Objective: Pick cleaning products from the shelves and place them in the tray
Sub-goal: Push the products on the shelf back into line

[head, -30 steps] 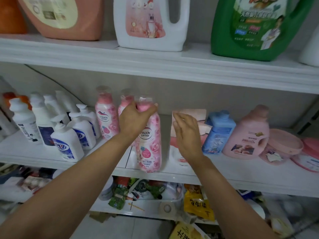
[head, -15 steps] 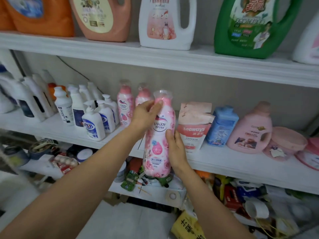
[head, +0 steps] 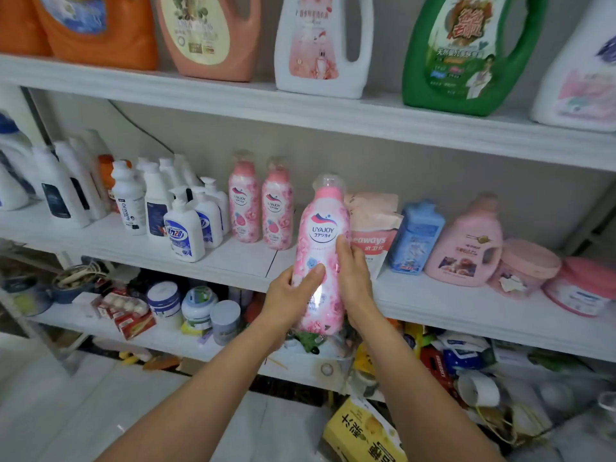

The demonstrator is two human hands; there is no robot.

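A tall pink UYAJOY bottle (head: 322,228) with a rose pattern and clear cap wrap is upright in front of the middle shelf (head: 466,308), off its surface. My left hand (head: 293,296) grips its lower left side, thumb across the front. My right hand (head: 351,278) holds its right side, fingers up along the label. Two matching pink bottles (head: 260,208) stand further back on the shelf. No tray is in view.
White pump bottles (head: 183,228) crowd the shelf's left. A seaways pouch (head: 373,235), blue bottle (head: 416,238), pink jug (head: 466,248) and pink tubs (head: 530,268) stand to the right. Large detergent jugs (head: 320,45) line the top shelf; clutter fills the lower shelf (head: 160,338).
The pink bottle has come off the shelf toward me. My left hand slid from its cap down to its lower body, and my right hand came from the pouch onto the bottle's side.
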